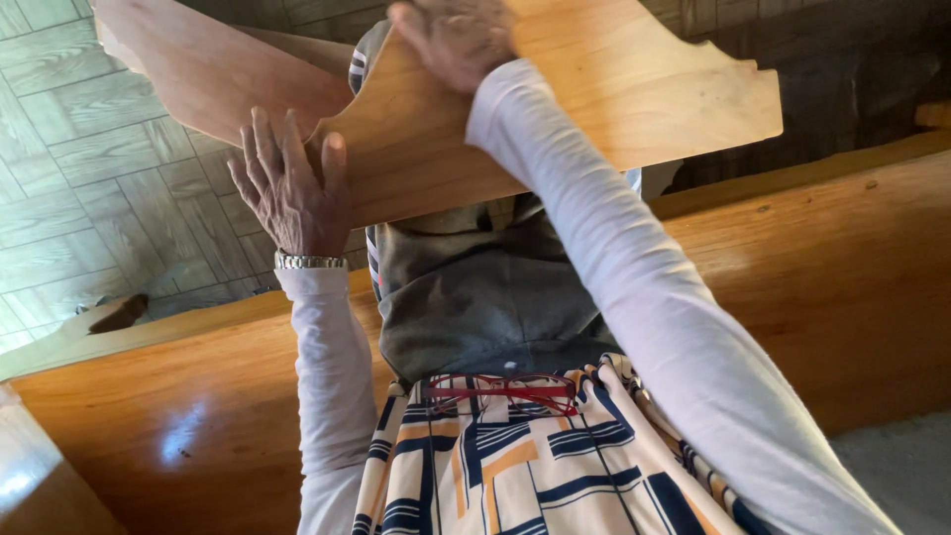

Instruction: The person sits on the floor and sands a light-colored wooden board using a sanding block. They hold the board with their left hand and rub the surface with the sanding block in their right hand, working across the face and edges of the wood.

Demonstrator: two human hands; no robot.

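A light wooden board (pixel 614 89) with a curved, notched outline is held up in front of me. My left hand (pixel 287 193), with a metal watch at the wrist, grips its lower left edge: the thumb lies on the face and the fingers reach behind, against a second shaped wooden piece (pixel 208 64). My right hand (pixel 451 40) presses on the top of the board, its fingers curled over the upper edge. Both arms are in white long sleeves.
A grey cloth (pixel 475 287) hangs below the board, over my patterned shirt, where red glasses (pixel 505 389) hang. A large varnished wooden panel (pixel 812 277) runs across behind. There is a tiled floor (pixel 79 178) at the left and dark wooden planks (pixel 852 59) at the upper right.
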